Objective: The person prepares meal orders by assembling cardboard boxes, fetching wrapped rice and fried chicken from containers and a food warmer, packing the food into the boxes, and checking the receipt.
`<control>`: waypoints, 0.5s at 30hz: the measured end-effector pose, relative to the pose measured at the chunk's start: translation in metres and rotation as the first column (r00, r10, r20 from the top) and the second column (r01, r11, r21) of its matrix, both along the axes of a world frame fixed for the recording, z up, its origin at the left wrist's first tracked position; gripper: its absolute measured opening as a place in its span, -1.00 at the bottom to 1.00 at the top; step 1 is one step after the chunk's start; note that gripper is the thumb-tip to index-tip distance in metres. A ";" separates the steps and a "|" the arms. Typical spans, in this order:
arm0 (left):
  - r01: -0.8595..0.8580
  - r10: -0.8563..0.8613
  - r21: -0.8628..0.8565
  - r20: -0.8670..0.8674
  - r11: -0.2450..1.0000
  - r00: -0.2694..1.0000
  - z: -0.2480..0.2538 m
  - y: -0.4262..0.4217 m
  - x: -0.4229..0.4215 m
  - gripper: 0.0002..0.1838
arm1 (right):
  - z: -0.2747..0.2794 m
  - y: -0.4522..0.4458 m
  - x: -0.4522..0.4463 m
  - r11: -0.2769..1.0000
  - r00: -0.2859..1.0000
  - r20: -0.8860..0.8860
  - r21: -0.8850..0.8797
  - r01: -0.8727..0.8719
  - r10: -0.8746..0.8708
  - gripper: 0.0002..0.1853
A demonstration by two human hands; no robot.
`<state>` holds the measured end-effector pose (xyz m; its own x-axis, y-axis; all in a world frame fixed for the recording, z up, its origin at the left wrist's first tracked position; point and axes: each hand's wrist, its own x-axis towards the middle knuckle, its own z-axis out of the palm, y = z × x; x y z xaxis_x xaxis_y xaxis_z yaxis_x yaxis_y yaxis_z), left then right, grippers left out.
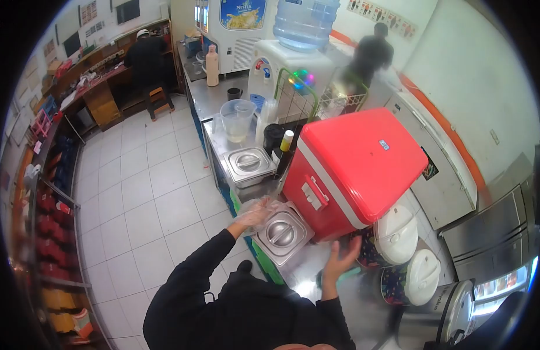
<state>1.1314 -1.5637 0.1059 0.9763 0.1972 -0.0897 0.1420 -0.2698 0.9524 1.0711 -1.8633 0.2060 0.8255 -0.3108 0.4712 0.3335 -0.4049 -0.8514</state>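
Note:
My left hand (257, 214), covered in loose clear plastic, is at the left edge of a lidded steel food pan (284, 238). The plastic blurs its fingers, and I cannot tell whether they grip anything. My right hand (341, 261) is bare and open, fingers apart, palm turned up, just in front of a large red cooler box (363, 160). Nothing shows in it. The cooler's lid is down, and its side latch (315, 192) faces me. Behind the near pan, a second lidded steel pan (249, 164) sits on the counter.
Rice-cooker-like pots (418, 277) with white lids stand right of my right hand. Beyond the far pan are a clear pitcher (237, 119), a dark bottle (283, 149), and a water dispenser (290, 73). One person (146, 58) is at the back left, another (372, 55) at the back right.

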 end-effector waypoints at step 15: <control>-0.371 -0.162 0.340 0.886 0.864 0.435 0.228 -0.071 -0.001 -0.62 | 0.079 0.007 0.046 0.934 0.908 0.379 -0.223 0.278 -0.179 -0.44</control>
<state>1.1300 -1.6343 0.3338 0.4254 0.0552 0.9033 -0.6193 -0.7101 0.3350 1.1172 -1.8563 0.2853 0.5154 -0.2935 0.8051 0.4577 -0.7000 -0.5482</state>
